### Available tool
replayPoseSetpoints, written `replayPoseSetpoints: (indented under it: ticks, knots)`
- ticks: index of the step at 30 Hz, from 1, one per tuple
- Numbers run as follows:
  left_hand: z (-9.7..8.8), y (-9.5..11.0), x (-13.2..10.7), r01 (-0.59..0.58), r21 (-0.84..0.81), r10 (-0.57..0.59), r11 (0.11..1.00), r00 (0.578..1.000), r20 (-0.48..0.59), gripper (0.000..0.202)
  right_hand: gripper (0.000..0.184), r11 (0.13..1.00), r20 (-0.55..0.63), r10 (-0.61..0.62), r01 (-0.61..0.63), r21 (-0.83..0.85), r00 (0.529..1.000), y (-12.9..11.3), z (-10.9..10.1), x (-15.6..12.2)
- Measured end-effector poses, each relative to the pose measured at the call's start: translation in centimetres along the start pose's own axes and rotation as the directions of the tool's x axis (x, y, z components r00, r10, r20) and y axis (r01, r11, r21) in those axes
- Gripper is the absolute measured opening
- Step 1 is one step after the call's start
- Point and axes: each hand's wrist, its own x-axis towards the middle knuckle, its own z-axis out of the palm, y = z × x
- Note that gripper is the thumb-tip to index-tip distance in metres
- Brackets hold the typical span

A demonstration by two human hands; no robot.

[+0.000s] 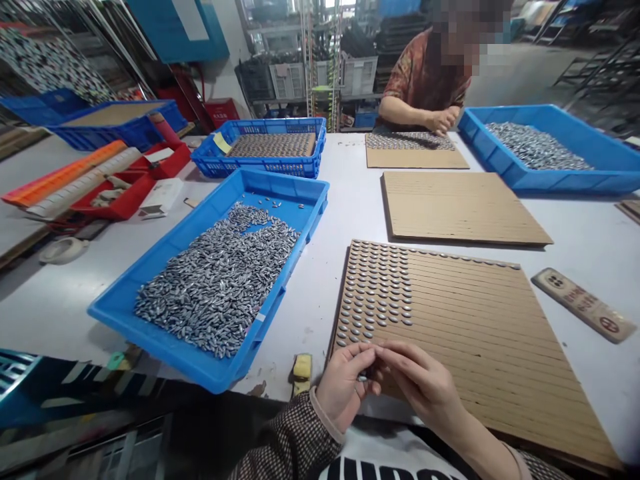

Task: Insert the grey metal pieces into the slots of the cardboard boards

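My left hand (345, 387) is curled in front of me, and a few small grey spindle-shaped metal pieces (362, 378) show between its fingers. Thumb and fingers of my right hand (425, 380) are pinched together at my left fingertips; whatever they grip is hidden. Both hands are over the near left edge of a slotted cardboard sheet (465, 333). Rows of the same metal pieces (380, 283) sit in its slots at the left, and one row runs along the far edge. Left of it, a blue tray (165, 257) holds a heap of loose pieces (215, 287).
Across the table (345, 200), a co-worker's hands (443, 121) are over another filled sheet (415, 160). Bare cardboard (460, 207) lies between us. Around stand a blue bin (545, 180), a blue basket (260, 167), red boxes (120, 200), a printed strip (583, 303) and a yellow item (302, 367).
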Motion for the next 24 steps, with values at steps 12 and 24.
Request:
replayPoseSetpoints:
  ticks: [12, 24]
  knots:
    - [-0.4, 1.3, -0.5, -0.017, -0.146, 0.003, 0.989, 0.995, -0.099, 0.017, 0.019, 0.938, -0.082, 0.100, -0.122, -0.325, 0.992, 6.0, -0.8, -1.1]
    - [-0.7, 0.8, -0.3, 0.014, -0.216, -0.035, 0.976, 0.995, -0.091, 0.023, 0.024, 0.852, 0.009, 0.054, -0.042, -0.522, 0.998, 7.1, 0.1, -0.7]
